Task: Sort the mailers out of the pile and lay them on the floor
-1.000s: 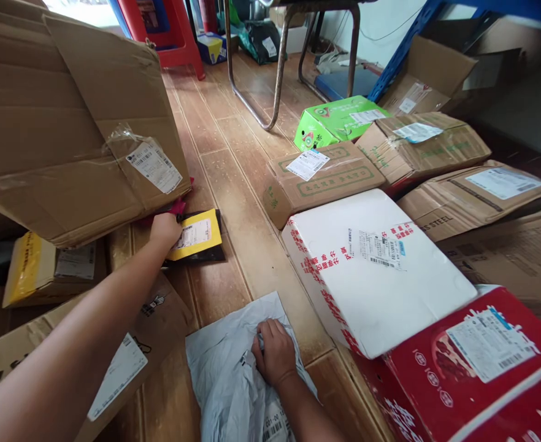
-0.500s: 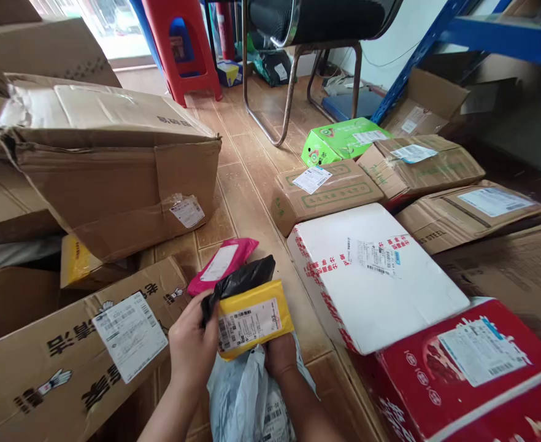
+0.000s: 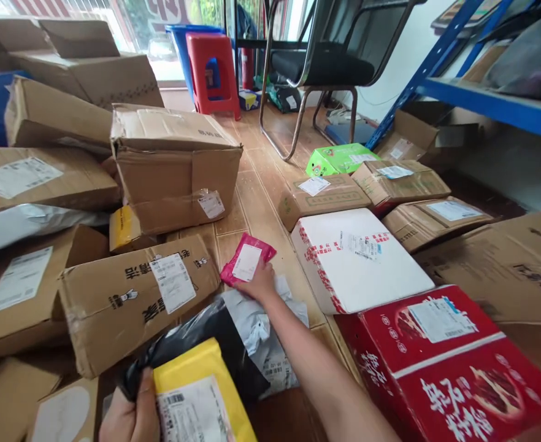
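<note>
At the bottom, my left hand (image 3: 130, 414) is closed on a yellow padded mailer (image 3: 190, 362) and a black plastic parcel bag (image 3: 197, 331) behind it. The mailer's white label faces up at me. My right hand (image 3: 257, 283) reaches forward and grips the near edge of a pink parcel bag (image 3: 252, 242) with a white label; its fingers are partly hidden by the bag. Beneath my right forearm, a grey-white plastic parcel bag (image 3: 293, 301) lies on the wooden floor, partly covered by the black one.
Cardboard boxes crowd the left side, including a long glove-printed box (image 3: 109, 325). On the right lie a white box (image 3: 357, 264), a red box (image 3: 418, 362) and several brown ones. Farther off stand a metal-framed chair (image 3: 321, 67), a red stool (image 3: 213, 73) and a blue shelf (image 3: 495, 101).
My left hand has drawn the yellow mailer and black bag down toward me. My right hand has moved from the grey-white bag forward to the pink parcel bag. The view has tilted up.
</note>
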Demonstrator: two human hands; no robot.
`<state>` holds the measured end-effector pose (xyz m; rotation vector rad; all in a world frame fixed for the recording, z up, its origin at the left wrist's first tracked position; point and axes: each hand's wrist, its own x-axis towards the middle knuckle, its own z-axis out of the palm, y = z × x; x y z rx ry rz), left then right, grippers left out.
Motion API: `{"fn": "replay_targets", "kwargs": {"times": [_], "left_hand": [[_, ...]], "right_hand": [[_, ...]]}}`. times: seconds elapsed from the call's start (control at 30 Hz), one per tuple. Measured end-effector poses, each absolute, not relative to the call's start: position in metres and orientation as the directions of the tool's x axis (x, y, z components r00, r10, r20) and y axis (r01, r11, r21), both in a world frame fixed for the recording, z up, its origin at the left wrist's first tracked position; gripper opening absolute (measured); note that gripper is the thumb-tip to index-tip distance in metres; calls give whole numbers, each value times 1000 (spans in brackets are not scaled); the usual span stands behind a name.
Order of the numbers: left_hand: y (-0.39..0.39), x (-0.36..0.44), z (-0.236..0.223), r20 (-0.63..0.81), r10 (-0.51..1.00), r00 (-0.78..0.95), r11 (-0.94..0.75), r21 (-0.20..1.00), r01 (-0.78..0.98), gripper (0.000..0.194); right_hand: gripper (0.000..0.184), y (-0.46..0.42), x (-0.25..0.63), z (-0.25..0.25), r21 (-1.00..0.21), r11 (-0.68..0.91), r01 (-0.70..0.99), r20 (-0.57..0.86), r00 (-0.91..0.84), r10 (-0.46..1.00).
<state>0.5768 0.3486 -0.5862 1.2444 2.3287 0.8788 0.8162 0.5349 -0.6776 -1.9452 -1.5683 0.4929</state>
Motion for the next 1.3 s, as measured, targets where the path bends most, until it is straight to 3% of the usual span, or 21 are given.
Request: {"fn": "replay_targets", "kwargs": {"times": [0.07, 0.1, 0.27, 0.47, 0.57, 0.63, 0.7, 0.8, 0.93, 1.0, 1.03, 1.1, 1.17, 1.3], "left_hand": [[337, 572, -588, -181, 841, -510, 497, 632, 594, 51], [329, 571, -590, -248, 840, -482, 518, 628, 580, 53], [280, 580, -620, -490, 802, -341, 596, 686, 417, 56], [257, 593, -659, -561, 810, -173, 577, 705, 413, 47], [257, 591, -674, -620, 776, -114, 599, 667, 443, 54], [251, 587, -684, -561, 810, -170, 572, 690, 444, 67], [238, 583, -693, -418, 856, -303, 517, 699, 494, 81], [218, 578, -703, -273, 909, -313, 415, 646, 641, 82], [205, 576, -700, -284, 954, -97, 256, 599, 759, 45], [199, 574, -688, -257, 954, 154, 79, 710, 700, 15], [195, 572, -681, -233, 914, 331, -13, 801, 599, 11], [184, 561, -664, -166, 745, 646, -82, 939, 335, 17], [172, 546, -651, -173, 589, 789, -16, 974, 226, 22], [158, 510, -648, -396, 590, 704, 42, 885, 463, 38]], "right_hand": [[107, 540, 795, -662, -420, -97, 902, -24, 96, 995], [107, 538, 785, -657, -345, -65, 936, -42, 54, 998], [66, 514, 765, -653, -255, 40, 966, 20, -36, 999], [36, 530, 802, -628, -229, 82, 970, 41, -75, 996], [29, 529, 835, -593, -313, 11, 950, 203, 55, 978], [23, 503, 858, -568, -521, 1, 854, 380, 231, 896], [20, 456, 877, -549, -685, 101, 722, 500, 365, 785], [21, 362, 895, -534, -675, 177, 716, 585, 374, 720], [15, 259, 893, -541, -603, 213, 769, 589, 249, 769], [12, 231, 882, -548, -602, 192, 775, 546, 224, 807], [11, 222, 875, -552, -600, 182, 779, 531, 217, 819], [12, 212, 857, -560, -586, 201, 785, 523, 177, 834], [20, 207, 834, -571, -539, 303, 786, 553, 58, 831], [35, 207, 778, -609, -440, 585, 681, 555, -306, 773]]}}
